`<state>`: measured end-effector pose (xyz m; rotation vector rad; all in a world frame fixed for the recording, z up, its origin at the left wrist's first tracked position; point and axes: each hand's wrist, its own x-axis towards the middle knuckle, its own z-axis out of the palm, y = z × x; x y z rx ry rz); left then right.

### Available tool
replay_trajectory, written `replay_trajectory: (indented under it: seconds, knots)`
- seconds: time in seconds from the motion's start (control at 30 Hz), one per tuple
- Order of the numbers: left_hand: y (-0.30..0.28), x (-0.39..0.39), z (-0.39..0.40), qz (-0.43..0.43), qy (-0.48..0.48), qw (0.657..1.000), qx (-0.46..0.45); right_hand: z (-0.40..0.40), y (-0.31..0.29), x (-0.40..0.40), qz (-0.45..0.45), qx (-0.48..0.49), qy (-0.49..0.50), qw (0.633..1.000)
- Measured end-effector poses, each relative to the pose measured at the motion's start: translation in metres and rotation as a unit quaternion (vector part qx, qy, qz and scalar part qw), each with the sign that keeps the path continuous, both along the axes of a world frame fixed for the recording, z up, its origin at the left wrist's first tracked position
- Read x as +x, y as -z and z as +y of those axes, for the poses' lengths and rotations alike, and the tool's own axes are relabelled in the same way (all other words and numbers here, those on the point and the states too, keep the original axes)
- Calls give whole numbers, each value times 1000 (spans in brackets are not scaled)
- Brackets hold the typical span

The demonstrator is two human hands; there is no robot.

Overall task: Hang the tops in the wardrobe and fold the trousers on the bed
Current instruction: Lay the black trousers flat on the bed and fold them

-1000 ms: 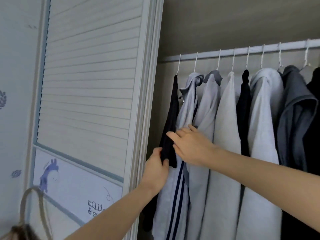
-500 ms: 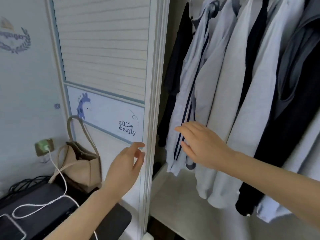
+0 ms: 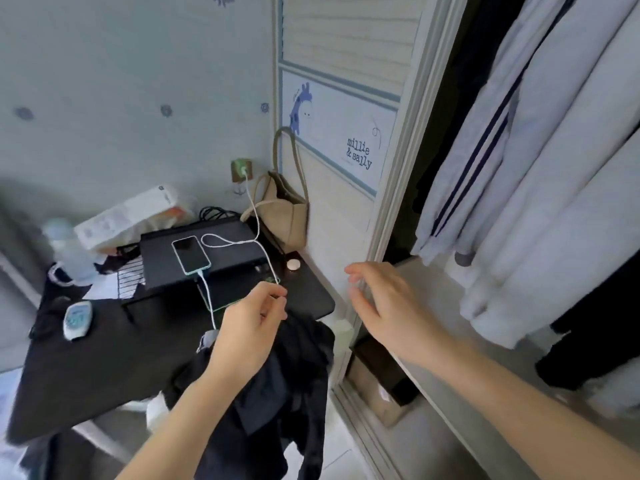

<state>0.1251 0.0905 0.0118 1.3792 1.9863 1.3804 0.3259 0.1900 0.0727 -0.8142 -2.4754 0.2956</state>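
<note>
Hanging inside the open wardrobe (image 3: 408, 140) at the right, several tops form a soft vertical row: a pale grey jacket (image 3: 485, 133) with 2 narrow navy stripes running down its front, a plain white top (image 3: 554, 202) with a thick ribbed hem beside it, and black garments (image 3: 595, 334) at the far right. Their hems fall just above a smooth pale shelf (image 3: 433, 282).

The left hand (image 3: 249, 327) hovers over a crumpled heap of dark clothes (image 3: 294, 382) draped on the corner of a matt black table (image 3: 104, 358); its fingers are loosely curled and grasp nothing, though motion blur softens the fingertips. The right hand (image 3: 384, 306) hangs in front of the wardrobe frame with fingers spread and released, touching nothing.

The sliding door (image 3: 346, 46) has a slatted cream upper panel and a flat white band printed with a blue giraffe and the words "millie & sally". A beige canvas tote bag (image 3: 287, 209) with a long looped strap leans against it.

On the table stands a flat black rectangular box (image 3: 225, 265); a smartphone (image 3: 190, 254) with a glossy dark screen lies on top, joined by a thin white cable (image 3: 256, 216) to a wall socket (image 3: 240, 169). A small oval white remote (image 3: 78, 320), a clear plastic bottle (image 3: 69, 251) and a white carton (image 3: 128, 216) sit nearby. The wall (image 3: 121, 81) is pale with small blue motifs.
</note>
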Motion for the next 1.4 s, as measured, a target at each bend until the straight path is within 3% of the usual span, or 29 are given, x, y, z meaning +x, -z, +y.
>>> replay_trajectory:
  seconds: [0.17,0.33,0.43,0.53,0.63,0.8,0.93,1.03,1.1,1.17,1.23,1.27,1.33,1.37,1.4]
  knots:
    - [41,31,-74,-38,-127,989,-68,-35,40,3,-23,-80,-86,993]
    - [77,34,-132,-90,-195,963,-162,-48,85,-15,-84,-207,-101,970]
    - [90,19,-143,-110,-236,947,-189,-38,103,-36,-85,-267,-73,957]
    - [97,-8,-136,-94,-277,936,-196,-14,112,-70,-84,-246,2,966]
    - [101,-32,-123,-74,-273,937,-204,17,120,-103,-127,-237,94,958]
    - [114,-64,-96,-49,-215,941,-256,54,138,-155,-233,-337,178,895]
    - [123,-81,-79,-57,-182,936,-295,65,154,-170,-279,-284,166,902]
    - [125,-91,-68,-62,-167,926,-334,61,152,-171,-221,-241,141,934]
    - [125,-97,-59,-77,-168,917,-354,51,142,-166,-104,-235,119,959]
    - [123,-103,-47,-101,-172,917,-345,40,131,-157,18,-265,105,958]
    - [118,-108,-37,-214,-215,921,-244,30,119,-140,106,-330,88,934]
    - [112,-109,-32,-325,-242,899,-167,26,113,-130,146,-375,71,913]
    - [101,-113,-27,-547,-247,799,-39,21,103,-113,231,-486,14,843]
    - [95,-114,-26,-617,-220,755,-15,21,101,-105,266,-533,-12,803]
    - [89,-114,-23,-651,-173,738,-29,22,100,-96,290,-561,-26,775]
